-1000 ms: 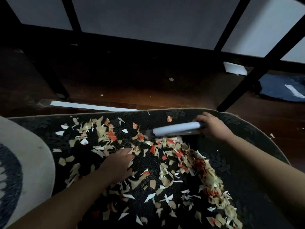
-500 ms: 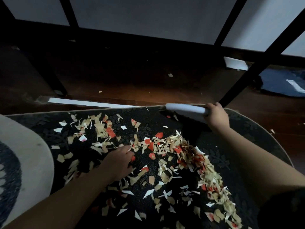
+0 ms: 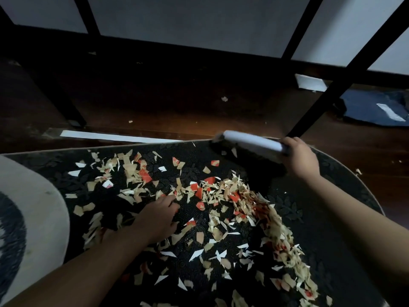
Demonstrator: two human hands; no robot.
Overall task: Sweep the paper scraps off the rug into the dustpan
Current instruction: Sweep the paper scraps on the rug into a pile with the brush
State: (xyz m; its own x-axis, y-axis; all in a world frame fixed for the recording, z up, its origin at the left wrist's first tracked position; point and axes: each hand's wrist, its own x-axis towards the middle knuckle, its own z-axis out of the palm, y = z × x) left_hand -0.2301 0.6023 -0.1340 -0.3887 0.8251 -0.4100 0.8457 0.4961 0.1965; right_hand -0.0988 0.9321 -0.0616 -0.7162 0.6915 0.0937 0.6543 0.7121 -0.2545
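Right hand (image 3: 299, 159) grips the handle end of a hand brush with a pale blue-white back and dark bristles (image 3: 252, 144), fingers curled round it. Brush sits at the far edge of the dark patterned rug (image 3: 345, 220), long axis running left to right, slightly tilted, bristle side facing the near edge.

Cream, white and red paper scraps (image 3: 223, 196) lie scattered over the rug's middle; a denser band (image 3: 281, 235) trails from just near-side of the brush down toward the near right corner. So the scraps lie nearward and left of the brush.

Left hand (image 3: 158, 218) rests palm-down on the rug among the scraps near the centre, fingers loosely bent; can't tell if it pinches anything.

No dustpan visible. Judgement: next stroke pulls toward the near edge, across the brush's long axis.

Beyond the rug: dark wooden floor (image 3: 177, 103), white strip (image 3: 115, 136) along the far edge, black frame legs (image 3: 345, 83), pale round mat (image 3: 28, 209) at the left edge.
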